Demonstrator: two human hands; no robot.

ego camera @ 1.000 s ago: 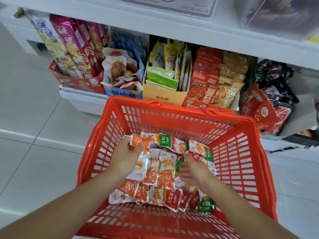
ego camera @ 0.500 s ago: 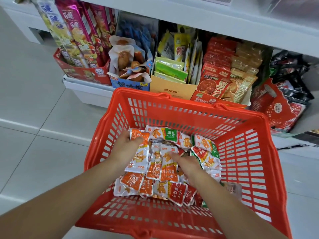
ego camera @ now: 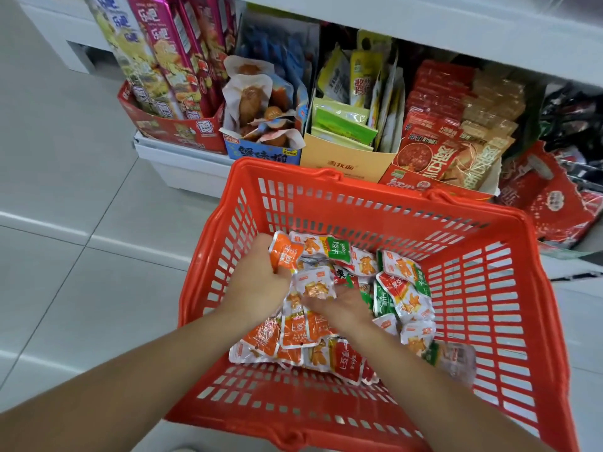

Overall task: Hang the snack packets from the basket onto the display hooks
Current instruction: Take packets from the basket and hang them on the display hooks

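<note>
A red plastic basket [ego camera: 385, 203] stands on the floor and holds strips of small snack packets [ego camera: 404, 295] in orange, red and green. Both my hands are inside it. My left hand [ego camera: 257, 282] grips the top of an orange packet strip [ego camera: 284, 256] at the pile's left edge. My right hand [ego camera: 342, 301] sits in the middle of the pile with its fingers dug under a silver and orange packet [ego camera: 315, 283], so its fingers are mostly hidden. No display hooks are in view.
Behind the basket a low white shelf [ego camera: 182, 158] carries display boxes: tall pink and yellow snack boxes [ego camera: 163, 60], a blue box of wrapped snacks [ego camera: 261, 102], a tan carton [ego camera: 346, 161], red sauce packs [ego camera: 437, 138]. Grey tiled floor [ego camera: 65, 256] lies to the left.
My right hand has moved left into the pile's middle, under a packet. My left hand has bunched the orange strip tighter. The view has tilted down and closer to the basket.
</note>
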